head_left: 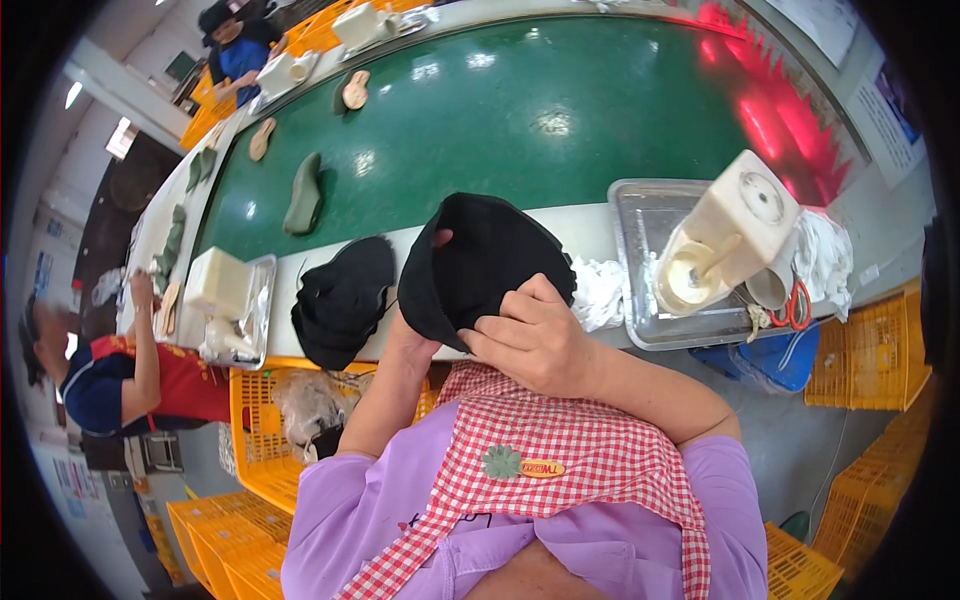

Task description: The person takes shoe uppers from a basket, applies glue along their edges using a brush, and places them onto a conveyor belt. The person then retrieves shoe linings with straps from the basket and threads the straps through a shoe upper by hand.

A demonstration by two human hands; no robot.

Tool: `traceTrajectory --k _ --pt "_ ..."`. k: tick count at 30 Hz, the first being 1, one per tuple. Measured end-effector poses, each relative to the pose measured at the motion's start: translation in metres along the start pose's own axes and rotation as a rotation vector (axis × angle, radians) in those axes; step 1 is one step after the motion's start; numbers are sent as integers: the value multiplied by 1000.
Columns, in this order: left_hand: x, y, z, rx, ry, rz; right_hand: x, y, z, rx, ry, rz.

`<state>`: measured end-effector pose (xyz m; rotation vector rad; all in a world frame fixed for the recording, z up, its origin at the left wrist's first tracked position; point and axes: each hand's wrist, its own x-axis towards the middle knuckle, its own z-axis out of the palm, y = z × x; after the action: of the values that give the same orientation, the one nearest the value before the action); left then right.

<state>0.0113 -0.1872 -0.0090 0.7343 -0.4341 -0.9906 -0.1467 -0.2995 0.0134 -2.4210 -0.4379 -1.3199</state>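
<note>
Close in front of my chest is a black cloth piece shaped like a cap [500, 250], its wide opening turned partly up. My left hand [412, 342] holds it low on the left, most of its fingers hidden by the cloth; a fingertip shows inside the opening. On the near edge, my right hand [532, 338] grips the cloth between bent fingers and thumb. Just left of it, a second black cap-like cloth piece [345, 300] with a curved brim lies crumpled on the white table edge [590, 232].
Right, a metal tray [640, 330] holds a cream pot dispenser [725, 235], with red-handled scissors [797, 305] beside it. A green shoe last [303, 195] and pale soles [355, 90] lie on the green belt [480, 120]. A yellow crate [255, 420] stands below; a co-worker [120, 380] works at left.
</note>
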Motion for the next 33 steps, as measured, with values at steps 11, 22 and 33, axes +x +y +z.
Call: traceTrajectory --k 11,22,33 --pt "23 -37 8 3 12 -97 -70 53 -66 317 195 1099" --pt "1 -37 -82 303 -183 -286 -69 31 -81 779 152 1139" --pt "17 -38 -17 433 -183 339 -66 15 -75 906 191 1143"
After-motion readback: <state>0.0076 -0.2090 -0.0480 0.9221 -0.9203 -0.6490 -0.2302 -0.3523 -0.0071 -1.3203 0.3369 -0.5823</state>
